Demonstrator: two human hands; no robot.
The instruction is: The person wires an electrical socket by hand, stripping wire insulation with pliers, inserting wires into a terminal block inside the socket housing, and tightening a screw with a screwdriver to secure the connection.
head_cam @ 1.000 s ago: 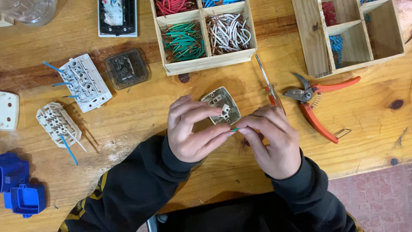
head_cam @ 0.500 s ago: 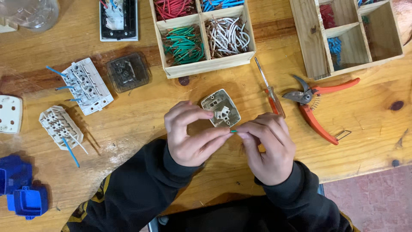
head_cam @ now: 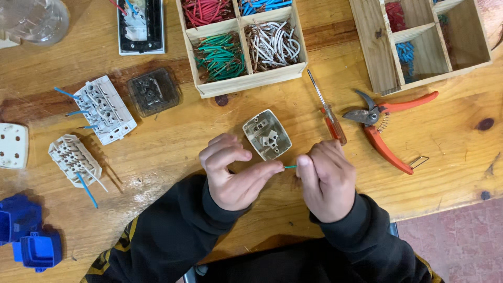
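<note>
ahead of the hands: the beige switch housing (head_cam: 267,134) lies just beyond both hands (head_cam: 236,175), with a wooden wire tray (head_cam: 246,84) farther back.
right side: screwdriver (head_cam: 327,110) and orange pliers (head_cam: 385,128) lie close by.
left side: bare desk (head_cam: 167,141) lies open up to the white terminal blocks (head_cam: 105,109).

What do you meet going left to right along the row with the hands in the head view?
Blue plastic boxes → left hand → short green wire → right hand → orange-handled pliers.
</note>
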